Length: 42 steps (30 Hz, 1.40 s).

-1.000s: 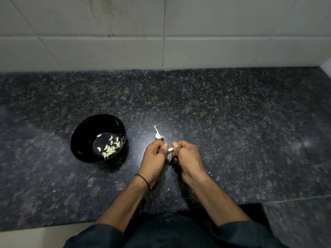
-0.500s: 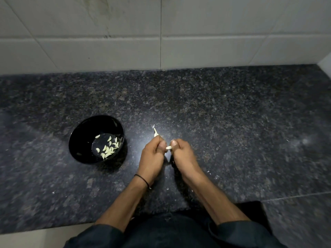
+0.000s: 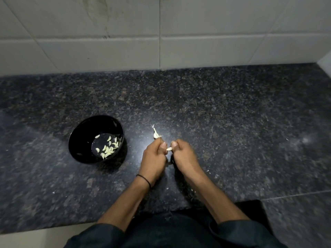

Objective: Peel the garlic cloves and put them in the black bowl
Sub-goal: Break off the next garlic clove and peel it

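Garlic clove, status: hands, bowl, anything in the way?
Left hand and right hand both pinching one garlic clove. Black bowl to their left, peeled cloves inside. Path to bowl clear.

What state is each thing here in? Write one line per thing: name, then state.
black bowl: upright on the counter, partly filled.
peeled cloves: loose in the bowl's bottom.
garlic clove: pinched between both hands.
left hand: curled, pinching the clove.
right hand: curled, pinching the clove.
garlic piece: beside the left hand's fingers; held or lying, cannot tell.
counter: flecked with skin scraps.
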Motion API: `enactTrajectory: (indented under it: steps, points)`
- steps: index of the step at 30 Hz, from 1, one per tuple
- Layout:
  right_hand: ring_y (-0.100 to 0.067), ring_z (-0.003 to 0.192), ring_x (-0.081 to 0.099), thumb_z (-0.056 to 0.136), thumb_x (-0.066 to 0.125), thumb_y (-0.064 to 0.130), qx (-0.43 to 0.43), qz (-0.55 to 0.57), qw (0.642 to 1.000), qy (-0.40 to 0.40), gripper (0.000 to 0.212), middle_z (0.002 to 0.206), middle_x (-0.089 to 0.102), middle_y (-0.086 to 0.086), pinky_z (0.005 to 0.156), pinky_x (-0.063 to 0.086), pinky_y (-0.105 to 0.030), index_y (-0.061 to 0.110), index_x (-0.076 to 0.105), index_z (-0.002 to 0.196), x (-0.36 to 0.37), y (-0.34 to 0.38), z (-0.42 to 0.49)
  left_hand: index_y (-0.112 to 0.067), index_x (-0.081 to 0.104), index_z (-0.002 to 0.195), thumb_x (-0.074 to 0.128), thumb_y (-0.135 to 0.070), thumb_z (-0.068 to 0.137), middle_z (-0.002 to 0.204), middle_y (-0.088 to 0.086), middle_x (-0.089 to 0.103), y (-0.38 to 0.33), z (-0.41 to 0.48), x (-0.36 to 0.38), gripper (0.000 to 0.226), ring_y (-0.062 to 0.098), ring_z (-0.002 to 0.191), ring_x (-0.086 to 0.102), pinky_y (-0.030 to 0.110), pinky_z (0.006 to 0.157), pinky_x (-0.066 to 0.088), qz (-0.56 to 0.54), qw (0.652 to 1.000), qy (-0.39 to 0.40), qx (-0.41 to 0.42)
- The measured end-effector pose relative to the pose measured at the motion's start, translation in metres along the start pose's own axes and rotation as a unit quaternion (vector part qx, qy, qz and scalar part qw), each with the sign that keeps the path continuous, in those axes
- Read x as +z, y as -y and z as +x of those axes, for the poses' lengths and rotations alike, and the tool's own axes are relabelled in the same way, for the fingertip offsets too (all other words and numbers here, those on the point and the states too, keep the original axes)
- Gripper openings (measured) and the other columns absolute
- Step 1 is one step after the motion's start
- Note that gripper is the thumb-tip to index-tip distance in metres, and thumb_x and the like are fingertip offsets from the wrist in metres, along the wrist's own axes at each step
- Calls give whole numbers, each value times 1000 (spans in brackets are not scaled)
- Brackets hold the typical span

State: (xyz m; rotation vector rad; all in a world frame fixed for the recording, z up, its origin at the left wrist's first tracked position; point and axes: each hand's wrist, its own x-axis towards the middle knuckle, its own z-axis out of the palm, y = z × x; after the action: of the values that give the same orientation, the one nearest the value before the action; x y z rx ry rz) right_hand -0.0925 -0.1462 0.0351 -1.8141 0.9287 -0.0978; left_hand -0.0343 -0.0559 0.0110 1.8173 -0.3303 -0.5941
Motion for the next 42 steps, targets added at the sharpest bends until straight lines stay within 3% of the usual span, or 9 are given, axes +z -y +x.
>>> enactTrajectory:
  steps: [3,6,11,19,22,27,35,38,42]
  points:
    - [-19,75,45,104,45,14,-96,-102,990,-25,25,81,51,-4,65,28,-33,13,44,80,-8,4,-3,-17,40,72,35,-11,106,51,-3,33,-10,0,3,36,7,40,26,20,38,22,-239,945,93,-203]
    - [-20,76,46,104,46,11,-126,-120,984,-34,22,82,51,-4,67,28,-33,12,46,82,-8,2,-1,-17,41,73,32,-9,104,48,-7,32,-12,2,-2,34,5,36,25,19,36,19,-314,901,150,-260]
    - [-5,61,43,106,44,20,-43,-34,998,4,37,67,48,7,59,30,-31,22,41,69,-7,-1,0,-16,43,77,33,-7,104,52,-5,36,-12,-2,-2,30,6,41,29,19,40,21,-321,907,157,-223]
    - [-15,70,52,105,46,21,-35,-81,996,12,24,73,54,7,54,34,-24,15,50,82,-11,-6,-1,-15,54,79,45,-19,107,57,-9,45,-7,-7,5,30,3,50,35,15,47,29,-192,971,96,-104]
    - [-10,72,54,105,47,23,-40,-38,998,6,20,78,58,6,55,37,-12,16,53,87,-12,-11,-1,-17,52,75,45,-20,107,56,-7,44,-7,-7,6,33,5,50,33,17,46,27,-194,970,88,-119]
    - [-6,85,58,99,55,6,-76,42,996,-9,14,97,66,2,72,42,-10,19,60,98,-12,-17,-4,-19,46,69,44,-20,106,54,-5,38,-7,-4,6,37,7,46,29,18,41,23,-208,964,66,-153]
    - [2,71,59,95,64,9,-108,81,991,-8,11,78,68,8,69,45,-12,15,69,87,-14,-15,-6,-18,43,68,41,-19,108,49,-7,34,-7,-4,7,40,4,43,27,19,41,24,-187,971,33,-144]
    - [1,69,60,94,65,6,-80,115,990,-2,13,75,69,9,69,47,-14,15,70,86,-13,-12,-7,-17,44,73,38,-16,107,50,-7,35,-3,-2,6,35,6,42,27,19,40,21,-226,959,57,-161]
    - [-13,60,55,92,62,-4,38,316,946,57,11,68,67,-7,55,44,-18,2,68,87,-16,-7,-9,-13,48,79,33,-8,104,50,-5,36,-10,-3,2,29,6,39,31,17,38,22,-353,899,120,-229]
